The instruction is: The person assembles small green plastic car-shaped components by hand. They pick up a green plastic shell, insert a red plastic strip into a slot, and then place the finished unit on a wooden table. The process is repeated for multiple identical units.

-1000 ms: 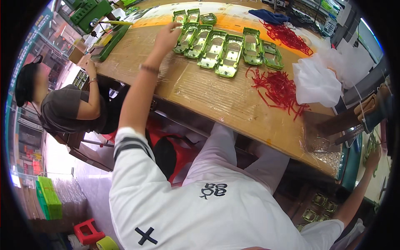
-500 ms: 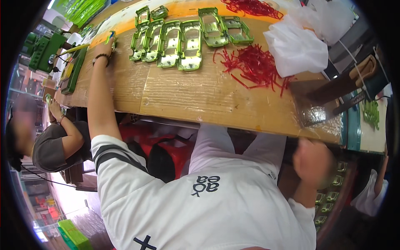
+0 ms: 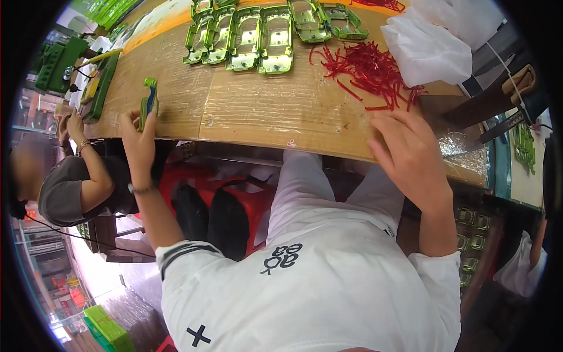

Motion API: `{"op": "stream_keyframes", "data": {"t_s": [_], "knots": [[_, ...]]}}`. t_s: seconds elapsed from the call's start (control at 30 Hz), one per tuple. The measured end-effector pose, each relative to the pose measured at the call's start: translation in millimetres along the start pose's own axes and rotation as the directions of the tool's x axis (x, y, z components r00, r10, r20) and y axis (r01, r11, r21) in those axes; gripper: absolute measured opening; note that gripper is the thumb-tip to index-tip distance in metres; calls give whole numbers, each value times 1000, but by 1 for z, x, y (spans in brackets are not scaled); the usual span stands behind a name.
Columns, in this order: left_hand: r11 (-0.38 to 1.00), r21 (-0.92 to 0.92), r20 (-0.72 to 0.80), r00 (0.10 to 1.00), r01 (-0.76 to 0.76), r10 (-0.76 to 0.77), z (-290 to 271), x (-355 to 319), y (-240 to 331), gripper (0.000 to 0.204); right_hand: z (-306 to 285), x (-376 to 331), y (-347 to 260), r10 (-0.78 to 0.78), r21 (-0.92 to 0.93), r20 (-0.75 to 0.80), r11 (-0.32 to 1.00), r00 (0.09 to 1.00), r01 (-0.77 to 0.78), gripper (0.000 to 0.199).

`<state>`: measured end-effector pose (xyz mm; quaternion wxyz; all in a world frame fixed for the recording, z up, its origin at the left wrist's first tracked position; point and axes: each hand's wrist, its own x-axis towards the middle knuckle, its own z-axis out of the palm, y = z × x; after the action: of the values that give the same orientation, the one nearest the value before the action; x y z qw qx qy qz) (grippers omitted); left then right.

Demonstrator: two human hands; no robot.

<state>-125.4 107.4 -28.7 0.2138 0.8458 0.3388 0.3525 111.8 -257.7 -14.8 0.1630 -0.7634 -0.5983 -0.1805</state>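
My left hand [image 3: 139, 134] is closed on a green shell part [image 3: 146, 104] and holds it upright over the left of the table, near its front edge. A blue strip shows along the part's side. Above the table's front edge at the right hovers my right hand [image 3: 410, 154], its fingers apart and loosely bent, with nothing visible in it. The nearest things to it are loose red strips [image 3: 372, 69], heaped just beyond its fingertips. Several shiny green frames [image 3: 274, 62] with oval openings lie in a row at the far middle.
Brown board with clear film covers the table [image 3: 252, 111]. A white plastic bag [image 3: 428, 53] lies at the far right, beside a dark metal tool stand [image 3: 481, 114]. Green machinery [image 3: 61, 64] occupies the left. Another person [image 3: 82, 182] works at the left with both hands raised.
My left hand has drawn back from the far left toward me, bringing the green part along. My right hand has risen from beside my lap to the table's front edge.
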Motion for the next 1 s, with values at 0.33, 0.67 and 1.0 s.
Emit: {"op": "stream_keyframes", "data": {"t_s": [0.33, 0.67, 1.0], "knots": [[608, -794, 88, 987, -11, 133, 66, -111, 120, 34, 7, 1, -1, -2, 24, 0, 1000, 1000, 2, 53], [286, -925, 321, 916, 250, 239, 99, -147, 157, 38, 14, -23, 5, -220, 109, -171, 964, 960, 241, 32], [292, -927, 330, 881, 235, 339, 109, -156, 168, 38, -9, -33, -21, 516, 991, -129, 98, 847, 91, 22]]}}
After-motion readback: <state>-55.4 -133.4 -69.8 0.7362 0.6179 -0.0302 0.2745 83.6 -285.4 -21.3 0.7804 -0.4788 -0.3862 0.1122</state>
